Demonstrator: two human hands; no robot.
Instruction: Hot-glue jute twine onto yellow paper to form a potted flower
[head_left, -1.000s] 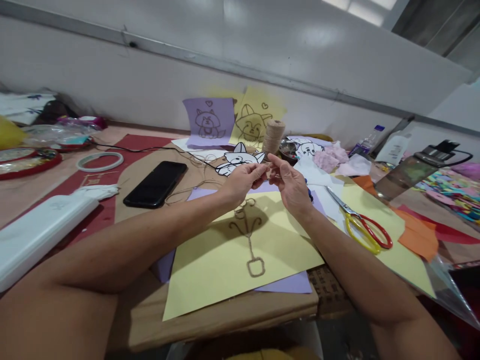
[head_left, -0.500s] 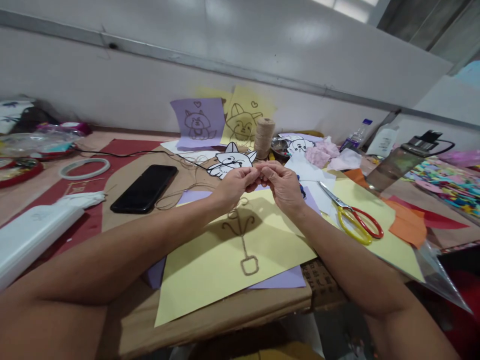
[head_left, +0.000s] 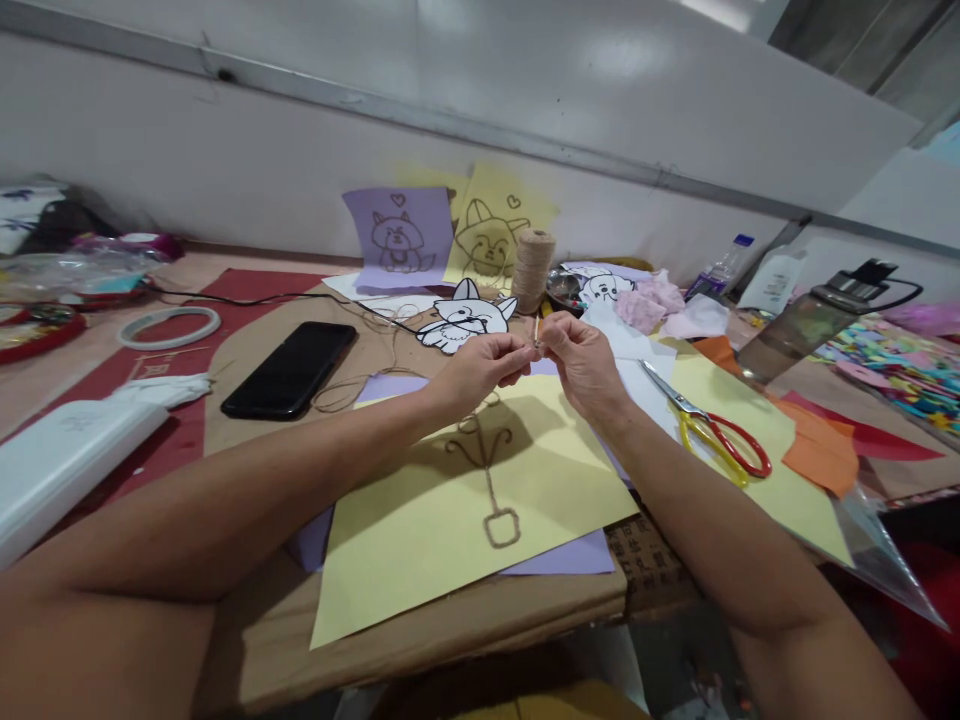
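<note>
My left hand and my right hand meet fingertip to fingertip above the yellow paper. A short pale piece of twine shows between the pinched fingers; most of it is hidden. Below them, a plant-like figure made of brown twine lies on the paper, its square base near me and curled branches above. My hands cover its upper end. Loose twine coils left of the paper, and a twine spool stands upright behind my hands.
A black phone and a tape roll lie at left. Scissors with red and yellow handles rest on paper at right, near a tilted bottle. White fox cut-outs and fox pictures are at the back.
My right hand has turned and drawn slightly right, so the pale strand between the fingertips now shows. My left hand stays nearly in place, still pinched.
</note>
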